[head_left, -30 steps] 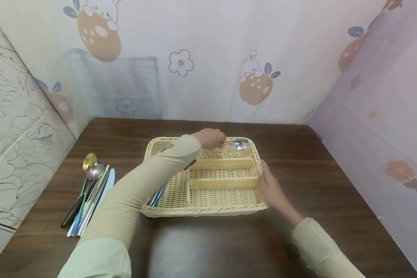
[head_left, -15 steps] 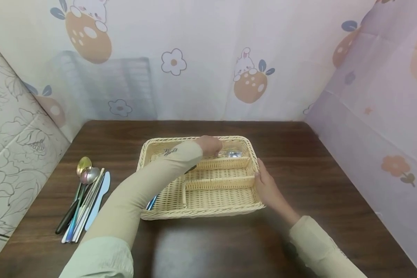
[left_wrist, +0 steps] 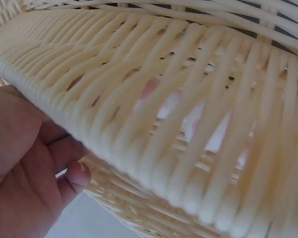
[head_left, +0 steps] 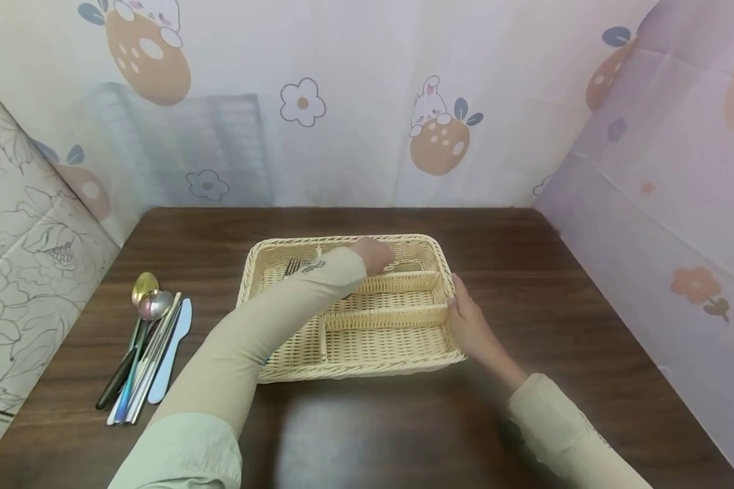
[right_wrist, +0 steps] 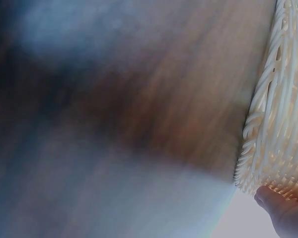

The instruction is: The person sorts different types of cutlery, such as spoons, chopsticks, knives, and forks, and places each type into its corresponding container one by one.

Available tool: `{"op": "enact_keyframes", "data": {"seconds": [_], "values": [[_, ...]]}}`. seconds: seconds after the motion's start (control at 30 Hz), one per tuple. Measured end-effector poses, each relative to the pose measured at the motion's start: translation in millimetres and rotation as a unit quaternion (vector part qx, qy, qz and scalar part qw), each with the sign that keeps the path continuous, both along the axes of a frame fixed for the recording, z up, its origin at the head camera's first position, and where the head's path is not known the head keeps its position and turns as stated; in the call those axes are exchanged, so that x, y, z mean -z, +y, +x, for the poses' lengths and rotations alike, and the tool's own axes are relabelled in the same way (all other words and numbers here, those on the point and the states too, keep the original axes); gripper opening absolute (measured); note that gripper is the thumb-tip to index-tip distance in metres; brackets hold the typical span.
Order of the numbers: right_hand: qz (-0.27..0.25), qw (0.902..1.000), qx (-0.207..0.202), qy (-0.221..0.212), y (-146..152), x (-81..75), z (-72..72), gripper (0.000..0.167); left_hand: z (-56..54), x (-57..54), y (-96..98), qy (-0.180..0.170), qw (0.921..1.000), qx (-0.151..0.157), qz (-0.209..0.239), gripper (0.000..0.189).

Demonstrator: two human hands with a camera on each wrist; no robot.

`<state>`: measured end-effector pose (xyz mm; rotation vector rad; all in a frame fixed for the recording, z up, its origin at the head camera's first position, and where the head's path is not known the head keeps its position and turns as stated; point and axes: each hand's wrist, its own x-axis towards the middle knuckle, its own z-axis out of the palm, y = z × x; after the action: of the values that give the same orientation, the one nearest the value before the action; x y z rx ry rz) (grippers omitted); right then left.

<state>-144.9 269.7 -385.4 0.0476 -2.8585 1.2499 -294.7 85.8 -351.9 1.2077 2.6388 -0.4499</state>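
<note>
A cream wicker cutlery basket (head_left: 355,370) with several compartments sits mid-table. My left hand (head_left: 374,256) reaches down into its back right compartment, fingers curled around a spoon handle hidden by the hand. The spoon's bowl (head_left: 408,266) shows faintly behind the divider, low in that compartment. In the left wrist view, the left hand (left_wrist: 30,153) has bent fingers beside the wicker divider (left_wrist: 114,99), fingertips partly hidden. My right hand (head_left: 474,329) holds the basket's right side; the right wrist view shows its thumb (right_wrist: 270,198) against the woven wall.
Forks (head_left: 292,265) lie in the basket's left compartment, partly under my left sleeve (head_left: 263,326). On the table's left are several pieces of cutlery, including a gold spoon (head_left: 145,284), a silver spoon (head_left: 155,305) and a pale blue knife (head_left: 174,350). A patterned curtain (head_left: 342,156) stands behind.
The left hand has lowered the spoon into the back right compartment, so its shiny bowl has sunk behind the divider. The right hand keeps its place on the basket. The head view has shifted slightly.
</note>
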Motion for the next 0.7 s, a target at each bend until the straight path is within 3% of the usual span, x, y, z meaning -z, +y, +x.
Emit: {"op": "enact_keyframes", "data": {"seconds": [0.3, 0.4, 0.53, 0.7], "values": [[-0.003, 1.0000, -0.004, 0.003, -2.2, 1.1, 1.3, 0.053, 3.1, -2.8, -9.0, -0.002, 0.9993, -0.002, 0.036, 0.014], [-0.002, 1.0000, -0.006, -0.002, -3.1, 4.5, 1.4, 0.053, 7.4, -14.6, -23.5, -0.006, 0.9979, 0.000, 0.065, 0.013], [-0.005, 1.0000, -0.005, -0.003, -1.8, 6.5, 0.4, 0.054, 18.9, -44.9, -62.6, -0.016, 0.9915, 0.000, 0.129, 0.017], [-0.007, 0.9999, -0.006, -0.006, 4.6, 1.0, -2.5, 0.054, 38.0, -70.4, -144.2, -0.040, 0.9706, -0.051, 0.232, 0.019]]}}
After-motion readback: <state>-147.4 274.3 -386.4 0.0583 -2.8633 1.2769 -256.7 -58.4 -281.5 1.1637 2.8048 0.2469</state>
